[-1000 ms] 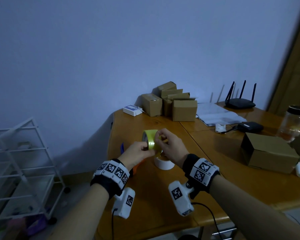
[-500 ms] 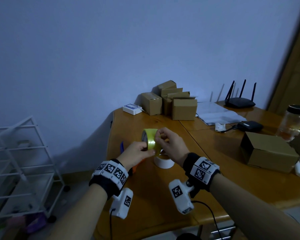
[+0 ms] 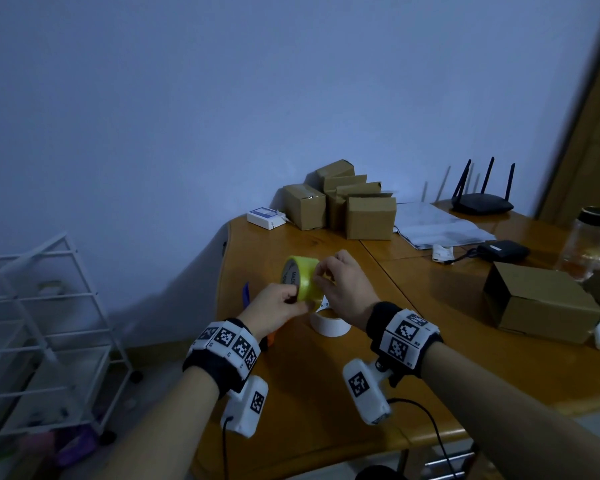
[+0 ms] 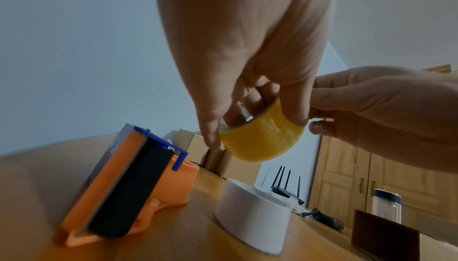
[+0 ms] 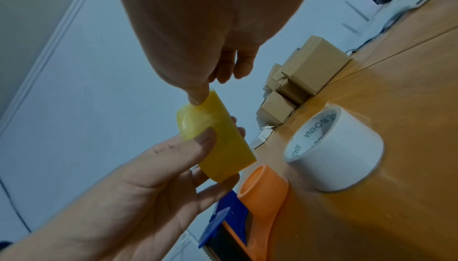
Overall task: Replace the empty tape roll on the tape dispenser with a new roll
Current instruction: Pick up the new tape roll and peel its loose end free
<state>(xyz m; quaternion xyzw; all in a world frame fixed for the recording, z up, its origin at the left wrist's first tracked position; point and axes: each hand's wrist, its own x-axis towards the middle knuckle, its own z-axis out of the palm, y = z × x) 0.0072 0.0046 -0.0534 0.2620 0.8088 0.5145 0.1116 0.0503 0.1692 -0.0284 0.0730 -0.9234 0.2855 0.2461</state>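
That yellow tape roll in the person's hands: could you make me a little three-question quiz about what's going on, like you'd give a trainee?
1. True or false: the yellow tape roll rests on the table.
2. Which hand grips the roll with fingers through its core? A) left hand B) right hand
3. Fill in: the white empty roll stands on the table beside the orange ____.

Key
1. False: both hands hold it in the air.
2. A; the right hand only picks at its outer surface with its fingertips.
3. Tape dispenser, which has no roll mounted on it yet.
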